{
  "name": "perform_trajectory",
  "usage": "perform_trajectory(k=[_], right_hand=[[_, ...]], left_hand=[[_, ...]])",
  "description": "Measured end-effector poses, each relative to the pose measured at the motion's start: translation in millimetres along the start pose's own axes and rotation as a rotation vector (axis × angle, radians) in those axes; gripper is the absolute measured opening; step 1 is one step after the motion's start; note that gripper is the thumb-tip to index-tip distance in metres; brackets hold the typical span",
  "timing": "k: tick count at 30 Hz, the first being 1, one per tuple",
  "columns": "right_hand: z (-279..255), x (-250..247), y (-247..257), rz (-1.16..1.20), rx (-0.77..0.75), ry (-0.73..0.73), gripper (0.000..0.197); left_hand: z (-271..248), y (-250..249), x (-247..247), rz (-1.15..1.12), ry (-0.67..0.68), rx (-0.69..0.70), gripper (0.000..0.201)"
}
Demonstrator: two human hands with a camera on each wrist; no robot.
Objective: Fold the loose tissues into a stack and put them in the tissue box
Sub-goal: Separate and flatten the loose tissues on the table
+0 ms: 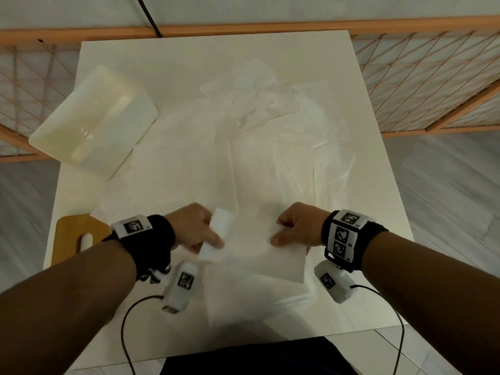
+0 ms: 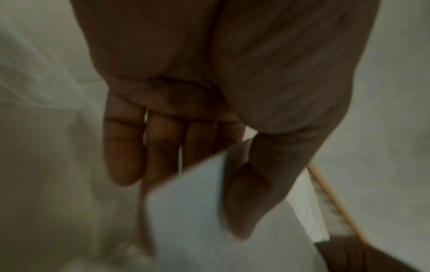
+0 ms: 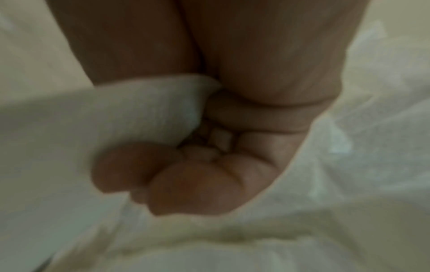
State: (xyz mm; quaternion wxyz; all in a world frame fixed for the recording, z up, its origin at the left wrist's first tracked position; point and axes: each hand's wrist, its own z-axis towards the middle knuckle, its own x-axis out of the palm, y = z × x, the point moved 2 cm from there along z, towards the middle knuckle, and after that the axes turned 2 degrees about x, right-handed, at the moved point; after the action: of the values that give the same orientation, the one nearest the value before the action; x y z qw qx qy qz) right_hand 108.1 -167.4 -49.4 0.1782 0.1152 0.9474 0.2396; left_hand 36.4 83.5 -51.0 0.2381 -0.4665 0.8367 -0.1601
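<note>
Near the table (image 1: 189, 63) edge, both hands' fingers pinch one tissue (image 1: 251, 247) (left hand (image 1: 193, 228), right hand (image 1: 300, 226)).

Tissue box (image 1: 93, 120) left of loose tissues (image 1: 257, 131)

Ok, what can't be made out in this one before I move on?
- Tissue count: the loose tissues overlap, white on a white table, head view.
- Box interior: pale, glare; contents unclear, head view.
- Left hand grip on the held tissue: blurred in head and left wrist views.
- Right hand fingers: tissue covers part, right wrist view.
- Wooden board: partly under the left wrist.
</note>
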Motion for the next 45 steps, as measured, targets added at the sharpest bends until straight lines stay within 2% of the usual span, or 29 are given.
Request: perform_trajectory(k=[2,4,8,11,14,16,18,20,22,23,24,26,28,30,33,36,38,41,43,45], right_hand=[[-1,7,-3,-0.157,0.048,0.052,0.019],[-1,15,-2,-0.262,0.075,0.066,0.022],[1,31,0,-0.368,0.097,0.060,0.032],[1,34,0,-0.446,0.087,0.037,0.040],[-4,31,5,-0.521,0.038,-0.008,0.048],[-9,25,9,-0.558,0.019,-0.078,0.058],[-12,9,15,-0.563,0.026,-0.198,0.065],[-9,-11,20,-0.435,0.021,-0.367,0.057],[0,-29,22,-0.189,0.004,-0.520,0.042],[6,-34,24,-0.056,0.004,-0.558,0.040],[12,-37,26,0.064,0.013,-0.564,0.044],[22,-39,29,0.204,0.031,-0.548,0.061],[29,-39,30,0.228,0.030,-0.553,0.067],[35,-39,31,0.257,0.041,-0.561,0.059],[38,-38,34,0.298,0.031,-0.591,0.030],[36,-36,40,0.359,-0.047,-0.611,0.029],[30,-33,45,0.376,-0.120,-0.640,0.031],[18,-26,57,0.337,-0.244,-0.585,0.026],[14,-18,65,0.260,-0.301,-0.461,0.019],[13,-11,67,0.254,-0.317,-0.390,0.014]], left_hand=[[-7,11,14,0.194,0.205,-0.046,0.019],[-11,20,29,0.288,0.338,-0.101,0.028],[-12,31,51,0.403,0.458,-0.172,0.020],[-13,34,59,0.473,0.526,-0.184,0.022],[-17,28,57,0.651,0.515,-0.164,0.034],[-21,14,45,0.766,0.422,-0.134,0.044],[-21,-4,24,0.763,0.314,-0.067,0.052],[-15,-22,4,0.651,0.111,0.053,0.049],[-4,-38,-10,0.484,-0.200,0.188,0.035],[2,-45,-12,0.406,-0.318,0.235,0.029],[9,-50,-11,0.346,-0.380,0.258,0.030],[24,-57,-6,0.291,-0.403,0.259,0.053],[32,-60,-1,0.258,-0.410,0.236,0.068],[37,-58,3,0.240,-0.413,0.234,0.069],[36,-57,7,0.220,-0.414,0.256,0.063],[29,-60,7,0.136,-0.443,0.279,0.057],[26,-62,9,-0.043,-0.450,0.315,0.055],[19,-74,16,-0.532,-0.308,0.349,0.067],[18,-80,18,-0.770,-0.229,0.318,0.056],[19,-82,17,-0.859,-0.277,0.276,0.033]])
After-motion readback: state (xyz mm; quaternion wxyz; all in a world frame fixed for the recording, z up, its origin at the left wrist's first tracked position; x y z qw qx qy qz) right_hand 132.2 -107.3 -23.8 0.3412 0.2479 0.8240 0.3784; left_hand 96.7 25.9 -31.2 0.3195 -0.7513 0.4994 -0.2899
